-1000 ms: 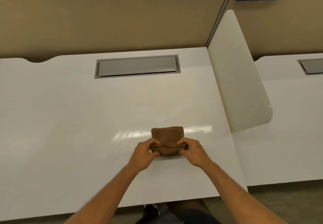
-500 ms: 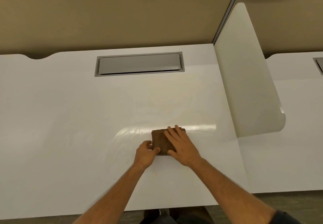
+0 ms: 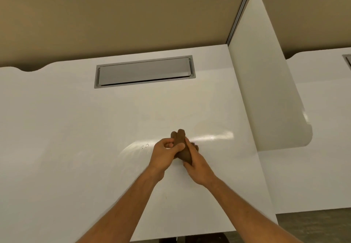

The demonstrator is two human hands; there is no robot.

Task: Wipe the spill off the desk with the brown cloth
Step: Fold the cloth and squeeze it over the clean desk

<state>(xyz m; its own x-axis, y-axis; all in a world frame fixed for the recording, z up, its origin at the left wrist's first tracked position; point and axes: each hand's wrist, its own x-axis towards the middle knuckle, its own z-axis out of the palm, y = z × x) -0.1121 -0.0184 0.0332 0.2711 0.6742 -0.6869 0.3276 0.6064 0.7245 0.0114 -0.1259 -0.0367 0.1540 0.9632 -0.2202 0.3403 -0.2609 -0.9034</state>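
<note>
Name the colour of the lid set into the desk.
Grey lid, matte metallic, seen in the head view.

Both hands meet over the white desk (image 3: 76, 138), holding the brown cloth (image 3: 181, 147) between them. The cloth is folded and stands on edge, 2 rounded folds showing at its top. The left hand (image 3: 164, 154) curls its thumb and fingers around the cloth's left side. The right hand (image 3: 197, 165) lies against the cloth's right side; how its fingers sit behind the cloth cannot be told. Just left of the hands, small droplets (image 3: 145, 146) sit on a shiny streak of the desk. A grey cable hatch (image 3: 144, 71) is set into the desk farther back. A white divider panel (image 3: 266, 83) stands at the desk's right edge, with a tan partition wall (image 3: 114, 24) behind.
</note>
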